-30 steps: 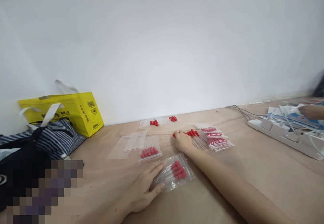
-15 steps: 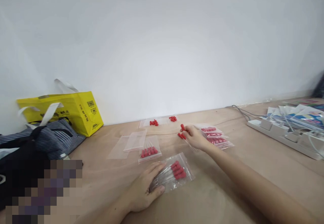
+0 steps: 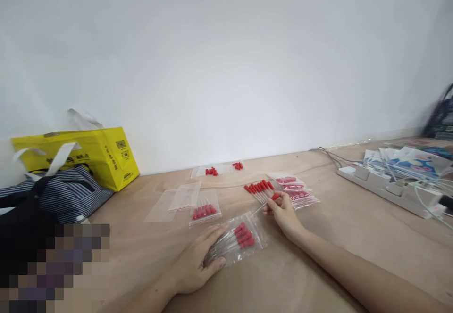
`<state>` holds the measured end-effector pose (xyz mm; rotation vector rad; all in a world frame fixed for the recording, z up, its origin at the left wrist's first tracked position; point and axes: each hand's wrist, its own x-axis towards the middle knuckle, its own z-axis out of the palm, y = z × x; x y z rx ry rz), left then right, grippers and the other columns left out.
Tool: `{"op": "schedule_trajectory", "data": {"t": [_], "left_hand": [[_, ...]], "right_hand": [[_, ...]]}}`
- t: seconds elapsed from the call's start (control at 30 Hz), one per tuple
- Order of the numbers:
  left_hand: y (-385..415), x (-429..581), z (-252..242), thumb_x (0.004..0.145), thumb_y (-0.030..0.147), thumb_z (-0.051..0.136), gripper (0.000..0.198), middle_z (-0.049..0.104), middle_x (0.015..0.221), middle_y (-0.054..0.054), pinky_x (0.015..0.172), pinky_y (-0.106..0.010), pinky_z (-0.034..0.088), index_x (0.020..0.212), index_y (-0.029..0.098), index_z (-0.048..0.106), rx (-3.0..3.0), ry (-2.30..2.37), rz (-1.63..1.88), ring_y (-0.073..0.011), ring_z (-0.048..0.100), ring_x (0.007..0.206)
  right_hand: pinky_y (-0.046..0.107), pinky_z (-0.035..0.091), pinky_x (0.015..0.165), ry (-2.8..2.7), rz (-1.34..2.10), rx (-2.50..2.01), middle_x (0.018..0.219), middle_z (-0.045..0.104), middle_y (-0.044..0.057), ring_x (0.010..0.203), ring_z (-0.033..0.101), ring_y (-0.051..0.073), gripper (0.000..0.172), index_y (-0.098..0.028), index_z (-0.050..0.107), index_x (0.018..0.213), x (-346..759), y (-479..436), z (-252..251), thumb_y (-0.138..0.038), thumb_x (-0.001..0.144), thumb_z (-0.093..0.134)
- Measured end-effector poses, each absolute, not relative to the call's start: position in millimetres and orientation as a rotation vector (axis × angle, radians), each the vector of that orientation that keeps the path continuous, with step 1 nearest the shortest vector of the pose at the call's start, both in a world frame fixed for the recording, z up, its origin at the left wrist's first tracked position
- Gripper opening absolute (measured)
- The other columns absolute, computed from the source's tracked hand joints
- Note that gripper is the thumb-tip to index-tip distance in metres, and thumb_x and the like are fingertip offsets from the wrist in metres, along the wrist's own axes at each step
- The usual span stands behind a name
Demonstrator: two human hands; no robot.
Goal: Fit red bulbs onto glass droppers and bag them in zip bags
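My left hand [image 3: 194,261] holds down the left end of a clear zip bag [image 3: 260,237], thumb on the near side and fingers on the far side. Inside the bag lie several glass droppers with red rubber bulbs [image 3: 245,235]. Between thumb and fingers, my right hand [image 3: 283,209] pinches a single dropper [image 3: 262,206] by its red bulb, the thin glass tip pointing left just above the bag's open end. Behind that hand, a row of loose droppers [image 3: 259,187] lies fanned on the table.
Filled zip bags [image 3: 297,194] overlap at the right. Another filled bag [image 3: 204,209] and flat unfilled bags [image 3: 184,197] lie left of centre; more droppers [image 3: 211,172] rest by the wall. A yellow bag [image 3: 120,162] stands left, a power strip [image 3: 382,190] with cables right.
My right hand has come nearer and now holds one dropper beside the bag's opening, leaving the fanned row in view. My left hand stays on the bag. The camera view has shifted slightly.
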<state>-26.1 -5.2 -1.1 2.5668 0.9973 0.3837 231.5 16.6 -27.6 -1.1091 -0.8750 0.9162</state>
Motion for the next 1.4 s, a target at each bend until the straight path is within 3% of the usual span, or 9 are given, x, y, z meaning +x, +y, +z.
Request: {"op": "schedule_trajectory", "data": {"t": [0.13,0.27,0.43,0.57,0.73,0.87,1.03,1.23,1.4], "left_hand": [[-5,-27,-3,0.08,0.035,0.046,0.056,0.035,0.135,-0.004,0.1,-0.044,0.03,0.131,0.028,0.025,2.563,0.999,0.375,-0.0247,0.034,0.121],[-3,-29,-9,0.08,0.035,0.047,0.058,0.035,0.135,-0.004,0.1,-0.044,0.029,0.132,0.029,0.023,2.553,0.988,0.409,-0.0255,0.034,0.121],[-2,-29,-9,0.08,0.037,0.046,0.057,0.035,0.135,-0.004,0.1,-0.044,0.03,0.132,0.029,0.023,2.554,0.979,0.401,-0.0257,0.034,0.121],[-3,-28,-8,0.08,0.036,0.045,0.057,0.036,0.135,-0.003,0.1,-0.043,0.03,0.132,0.03,0.023,2.567,1.003,0.383,-0.0247,0.034,0.121],[-4,-28,-6,0.081,0.036,0.045,0.055,0.037,0.134,-0.003,0.099,-0.043,0.031,0.131,0.03,0.024,2.577,1.006,0.406,-0.0248,0.035,0.12],[-5,-27,-4,0.08,0.035,0.046,0.055,0.038,0.133,-0.003,0.099,-0.042,0.032,0.131,0.029,0.026,2.58,1.011,0.405,-0.0246,0.037,0.119],[-3,-27,-5,0.08,0.034,0.047,0.056,0.036,0.135,-0.004,0.099,-0.042,0.032,0.131,0.029,0.025,2.579,1.013,0.392,-0.0245,0.036,0.12],[-1,-30,-12,0.08,0.036,0.047,0.057,0.035,0.135,-0.005,0.099,-0.044,0.032,0.132,0.028,0.024,2.606,1.009,0.415,-0.025,0.035,0.121],[-1,-31,-10,0.079,0.032,0.049,0.055,0.038,0.134,-0.004,0.098,-0.045,0.033,0.13,0.029,0.03,2.649,0.942,0.425,-0.0251,0.035,0.121]], "right_hand": [[0.034,0.051,0.058,-0.864,1.003,-1.068,0.065,0.05,-0.003,0.061,0.06,0.018,0.033,-0.024,0.028,0.084,220,13,-29,-0.044,0.071,0.052],[0.029,0.048,0.054,-0.914,1.179,-1.0,0.068,0.055,-0.002,0.055,0.059,0.013,0.04,-0.023,0.033,0.079,213,7,-28,-0.051,0.065,0.057],[0.018,0.029,0.032,-1.099,1.306,-1.033,0.054,0.053,-0.007,0.032,0.043,0.006,0.048,-0.02,0.037,0.075,213,4,-23,-0.057,0.057,0.061],[0.017,0.017,0.028,-1.279,1.398,-1.047,0.039,0.042,-0.012,0.025,0.032,0.004,0.047,-0.018,0.044,0.077,212,6,-20,-0.057,0.057,0.06],[0.016,0.019,0.027,-1.427,1.418,-1.099,0.044,0.046,-0.01,0.027,0.031,0.003,0.047,-0.015,0.052,0.089,208,7,-16,-0.055,0.064,0.054],[0.015,0.024,0.029,-1.492,1.404,-1.134,0.05,0.051,-0.007,0.032,0.036,0.003,0.036,-0.015,0.059,0.082,206,7,-16,-0.048,0.068,0.054],[0.016,0.032,0.033,-1.349,1.357,-1.239,0.053,0.054,-0.005,0.039,0.045,0.006,0.029,-0.015,0.055,0.076,200,15,-27,-0.039,0.061,0.061],[0.015,0.028,0.031,-1.411,1.354,-1.233,0.049,0.053,-0.004,0.034,0.04,0.004,0.026,-0.013,0.058,0.068,204,19,-28,-0.038,0.063,0.061],[0.016,0.027,0.032,-1.403,1.263,-1.246,0.053,0.05,-0.006,0.034,0.035,0.002,0.027,-0.013,0.058,0.074,226,19,-24,-0.038,0.064,0.062]]}}
